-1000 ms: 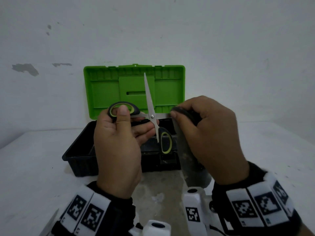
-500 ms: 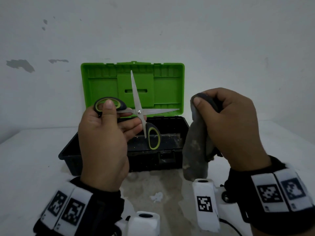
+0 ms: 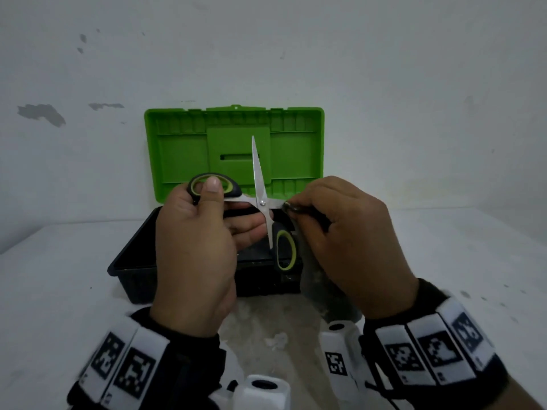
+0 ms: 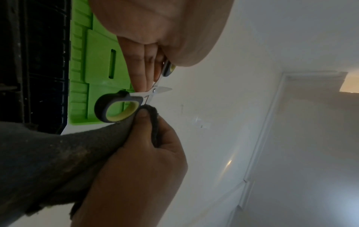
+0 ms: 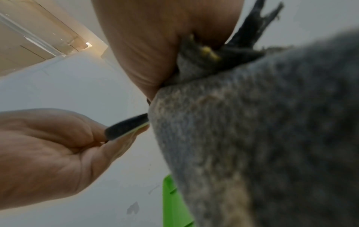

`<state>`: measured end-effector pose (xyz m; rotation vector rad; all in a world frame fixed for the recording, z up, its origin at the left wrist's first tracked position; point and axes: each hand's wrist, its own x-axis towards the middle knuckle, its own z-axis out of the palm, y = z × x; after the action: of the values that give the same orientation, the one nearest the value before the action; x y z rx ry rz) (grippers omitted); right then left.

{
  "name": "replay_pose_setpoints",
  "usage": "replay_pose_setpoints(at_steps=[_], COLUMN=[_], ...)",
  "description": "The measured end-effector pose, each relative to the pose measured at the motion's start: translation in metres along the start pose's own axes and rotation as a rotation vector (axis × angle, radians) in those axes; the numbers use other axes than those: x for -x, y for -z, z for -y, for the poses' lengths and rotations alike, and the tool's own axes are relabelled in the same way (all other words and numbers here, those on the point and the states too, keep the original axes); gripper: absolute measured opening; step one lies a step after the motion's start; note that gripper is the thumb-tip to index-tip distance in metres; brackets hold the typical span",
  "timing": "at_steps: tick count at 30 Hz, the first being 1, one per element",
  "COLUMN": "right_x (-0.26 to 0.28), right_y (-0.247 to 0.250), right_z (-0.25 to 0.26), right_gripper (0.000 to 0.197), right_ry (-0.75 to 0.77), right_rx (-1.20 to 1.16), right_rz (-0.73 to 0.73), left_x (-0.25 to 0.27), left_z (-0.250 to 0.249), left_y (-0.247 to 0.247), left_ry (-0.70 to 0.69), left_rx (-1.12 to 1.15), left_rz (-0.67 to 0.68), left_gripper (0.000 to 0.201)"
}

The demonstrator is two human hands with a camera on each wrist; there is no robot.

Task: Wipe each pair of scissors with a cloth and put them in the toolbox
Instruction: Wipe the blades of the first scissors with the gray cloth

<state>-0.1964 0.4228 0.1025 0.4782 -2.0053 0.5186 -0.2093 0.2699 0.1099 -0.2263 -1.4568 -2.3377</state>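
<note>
A pair of scissors (image 3: 262,199) with black and yellow-green handles is held spread wide above the toolbox (image 3: 133,270). One blade points up and the other points right. My left hand (image 3: 195,250) grips the upper handle loop, thumb on top. My right hand (image 3: 340,232) pinches a dark grey cloth (image 3: 313,273) around the right-pointing blade, close to the pivot. The cloth (image 4: 58,153) hangs down from my right hand (image 4: 139,161), beside the lower handle loop of the scissors (image 4: 118,107). In the right wrist view the cloth (image 5: 262,138) fills most of the picture.
The toolbox has a black base and an upright green lid (image 3: 233,152), and stands on a white table (image 3: 59,291) against a white wall. A scuffed patch with a small white scrap (image 3: 275,340) lies in front of the box.
My right hand, off to the right with the cloth half a second ago, has come back and closed the cloth around the horizontal blade near the pivot. The scissors stay spread in my left hand.
</note>
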Motion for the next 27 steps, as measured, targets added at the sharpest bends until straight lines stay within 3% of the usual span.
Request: replay_pose_setpoints(at_steps=[8,13,17,27], right_x=[0.0,-0.008,-0.006,-0.005], right_y=[0.015,0.018,0.003,0.017], right_z=[-0.034,-0.002,0.007,-0.013], right_gripper=[0.005,0.006,0.009,0.009], right_ry=[-0.138,-0.079,-0.056,-0.212], right_rx=[0.056,0.0,-0.032,-0.009], right_rz=[0.031,-0.009,0.053,0.092], left_x=[-0.009,-0.006,0.0,-0.005], left_z=[0.002,0.004,0.002,-0.001], left_y=[0.008,0.005,0.002,0.009], left_ry=[0.003,-0.022,-0.084,-0.166], left_rx=[-0.048,-0.071,-0.111,-0.209], left_rz=[-0.04,-0.006,0.048,0.105], left_gripper=[0.025,0.02,0.021,0.019])
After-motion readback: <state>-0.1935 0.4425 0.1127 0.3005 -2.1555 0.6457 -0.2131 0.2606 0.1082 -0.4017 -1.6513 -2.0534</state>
